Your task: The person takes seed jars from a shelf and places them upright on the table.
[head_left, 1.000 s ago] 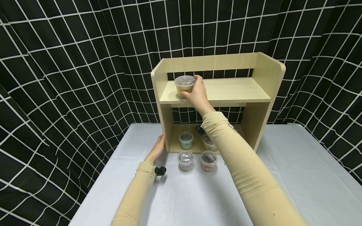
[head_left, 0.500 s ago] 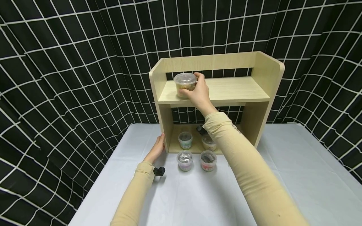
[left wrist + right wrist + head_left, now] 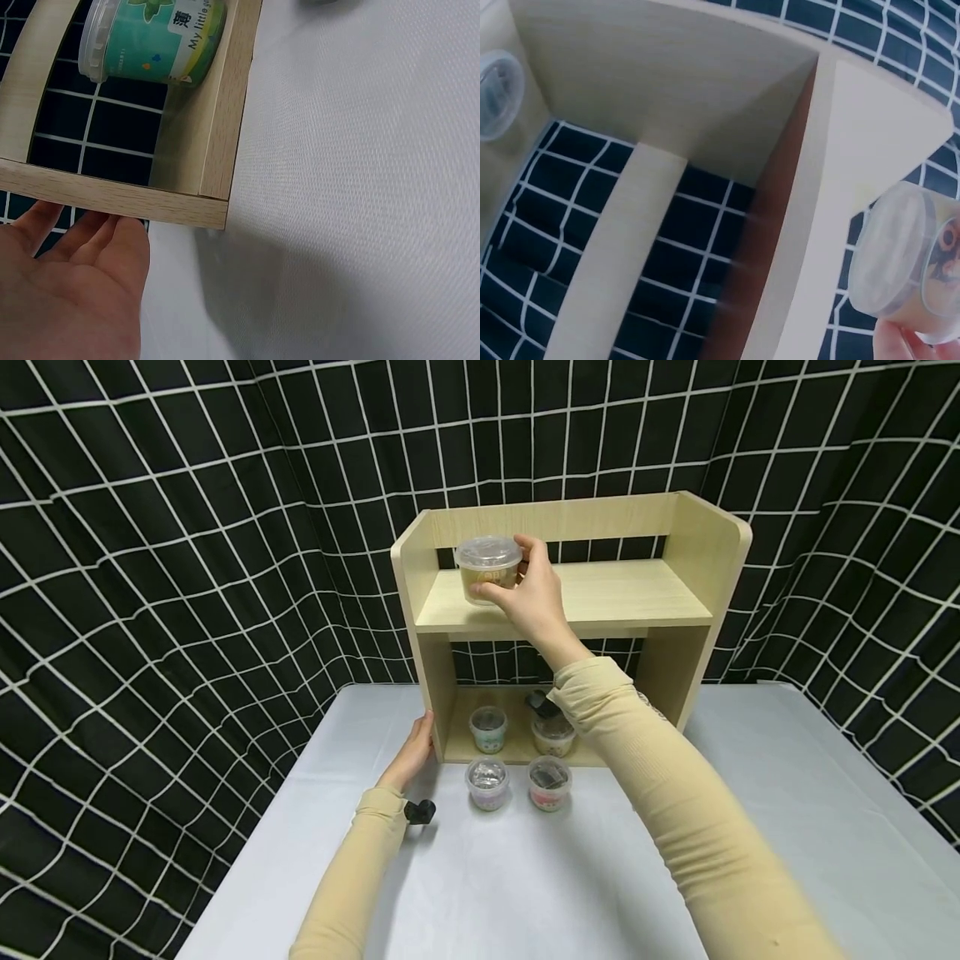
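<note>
My right hand [image 3: 538, 597] grips a clear lidded plastic tub [image 3: 483, 578] with yellowish contents, thumb at the front and fingers behind. The tub is upright, in front of the back rail over the left part of the wooden shelf unit's upper board [image 3: 622, 593]. In the right wrist view its frosted lid [image 3: 891, 251] shows beside the pale wood, a fingertip below it. My left hand [image 3: 408, 756] touches the outer face of the unit's left side panel [image 3: 112, 201] with its fingers fairly straight. Nothing is held in it.
On the lower board stand a green-labelled tub [image 3: 489, 731] and a cream-labelled tub [image 3: 553, 739], partly overlapped by the black wrist camera [image 3: 542, 703]. A purple-tinted tub [image 3: 487, 785] and a red-tinted tub [image 3: 549, 785] stand before it on the white tablecloth [image 3: 480, 877].
My right hand has lifted the tub a little higher above the upper board. The left hand stays against the side panel, and the head view has shifted slightly.
</note>
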{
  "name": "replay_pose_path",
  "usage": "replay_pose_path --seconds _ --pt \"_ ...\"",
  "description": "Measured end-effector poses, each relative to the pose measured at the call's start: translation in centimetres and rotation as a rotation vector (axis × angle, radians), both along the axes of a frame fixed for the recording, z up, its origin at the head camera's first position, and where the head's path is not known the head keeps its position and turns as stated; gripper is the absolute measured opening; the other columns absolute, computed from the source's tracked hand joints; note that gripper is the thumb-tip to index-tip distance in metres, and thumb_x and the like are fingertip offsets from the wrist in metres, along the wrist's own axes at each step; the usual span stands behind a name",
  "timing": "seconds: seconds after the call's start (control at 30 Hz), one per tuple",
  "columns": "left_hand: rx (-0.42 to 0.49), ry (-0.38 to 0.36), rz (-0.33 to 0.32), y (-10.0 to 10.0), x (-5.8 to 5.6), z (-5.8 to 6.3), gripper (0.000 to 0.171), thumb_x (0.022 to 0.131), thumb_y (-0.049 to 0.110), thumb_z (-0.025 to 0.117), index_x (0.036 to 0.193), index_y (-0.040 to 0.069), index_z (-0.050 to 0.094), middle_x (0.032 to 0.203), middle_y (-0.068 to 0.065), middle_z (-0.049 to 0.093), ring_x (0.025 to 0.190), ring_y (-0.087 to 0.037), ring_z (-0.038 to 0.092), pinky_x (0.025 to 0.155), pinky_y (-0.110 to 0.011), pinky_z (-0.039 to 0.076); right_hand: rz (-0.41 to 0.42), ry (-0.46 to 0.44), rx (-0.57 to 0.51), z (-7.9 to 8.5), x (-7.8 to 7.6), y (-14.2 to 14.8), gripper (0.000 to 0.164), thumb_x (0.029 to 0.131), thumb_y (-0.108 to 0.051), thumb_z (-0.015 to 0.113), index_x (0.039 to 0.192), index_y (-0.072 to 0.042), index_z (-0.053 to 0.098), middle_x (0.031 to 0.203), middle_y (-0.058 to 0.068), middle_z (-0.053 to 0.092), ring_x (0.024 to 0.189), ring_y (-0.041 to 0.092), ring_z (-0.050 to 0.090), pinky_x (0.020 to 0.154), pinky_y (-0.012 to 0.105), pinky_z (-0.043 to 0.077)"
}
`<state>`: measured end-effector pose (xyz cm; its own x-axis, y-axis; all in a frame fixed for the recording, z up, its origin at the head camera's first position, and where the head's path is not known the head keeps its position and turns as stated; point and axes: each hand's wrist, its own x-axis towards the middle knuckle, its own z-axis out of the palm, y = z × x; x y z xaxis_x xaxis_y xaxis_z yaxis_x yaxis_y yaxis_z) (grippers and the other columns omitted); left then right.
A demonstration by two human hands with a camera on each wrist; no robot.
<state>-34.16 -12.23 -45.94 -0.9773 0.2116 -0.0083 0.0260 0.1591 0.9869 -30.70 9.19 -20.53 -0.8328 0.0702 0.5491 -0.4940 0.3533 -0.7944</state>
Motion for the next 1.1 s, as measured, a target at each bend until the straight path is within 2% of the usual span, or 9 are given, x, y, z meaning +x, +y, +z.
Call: replay_pose_path --seconds 0.23,0.37,0.6,0.77,0.97,1.1 --pt "0.019 0.013 -0.005 0.0 0.1 0.0 0.079 0.094 0.062 0.021 0.142 -0.001 0.014 0.141 -0.024 0.022 0.132 -0.038 0.023 0.109 -0.044 0.020 0.027 0.052 -0.025 -0.9 1.2 0.8 0.084 0.071 -0.013 0.082 0.137 -0.004 0.031 0.126 0.014 0.046 0.115 0.023 0.048 0.099 0.030 0.039" --pt "0.036 0.013 -0.019 0.0 0.0 -0.1 0.077 0.095 0.060 0.021 0.142 -0.001 0.013 0.141 -0.024 0.022 0.132 -0.037 0.023 0.109 -0.043 0.019 0.033 0.107 0.007 -1.8 1.8 1.5 0.082 0.072 -0.012 0.082 0.136 -0.002 0.032 0.128 0.013 0.045 0.117 0.022 0.046 0.099 0.025 0.037" --pt "0.003 0.019 -0.014 0.0 0.0 -0.1 0.076 0.095 0.060 0.019 0.142 0.000 0.014 0.141 -0.023 0.022 0.131 -0.038 0.025 0.108 -0.043 0.023 0.017 0.187 0.084 -2.9 3.1 2.8 0.080 0.072 -0.009 0.081 0.136 -0.002 0.033 0.130 0.011 0.043 0.118 0.019 0.045 0.099 0.023 0.037" --pt "0.029 0.022 -0.019 0.2 0.0 -0.1 0.075 0.096 0.058 0.021 0.142 -0.002 0.013 0.141 -0.025 0.020 0.130 -0.042 0.025 0.108 -0.045 0.023 0.010 0.211 0.074 -4.0 4.1 4.0 0.081 0.071 -0.007 0.081 0.136 -0.003 0.033 0.130 0.010 0.043 0.117 0.020 0.046 0.099 0.024 0.038" --pt "0.062 0.010 -0.023 0.3 0.0 0.0 0.071 0.098 0.054 0.021 0.142 -0.002 0.013 0.140 -0.025 0.021 0.130 -0.041 0.026 0.108 -0.044 0.024 0.007 0.223 0.019 -5.7 5.2 5.6 0.083 0.070 -0.005 0.082 0.136 -0.003 0.033 0.131 0.011 0.044 0.117 0.021 0.046 0.099 0.027 0.038" --pt "0.058 -0.001 -0.024 0.2 -0.1 0.0 0.074 0.096 0.058 0.022 0.142 0.000 0.013 0.140 -0.026 0.022 0.130 -0.040 0.027 0.107 -0.044 0.026 -0.028 0.210 0.024 -6.9 5.8 6.7 0.082 0.069 -0.004 0.082 0.136 -0.003 0.034 0.129 0.010 0.045 0.114 0.019 0.048 0.098 0.025 0.040"
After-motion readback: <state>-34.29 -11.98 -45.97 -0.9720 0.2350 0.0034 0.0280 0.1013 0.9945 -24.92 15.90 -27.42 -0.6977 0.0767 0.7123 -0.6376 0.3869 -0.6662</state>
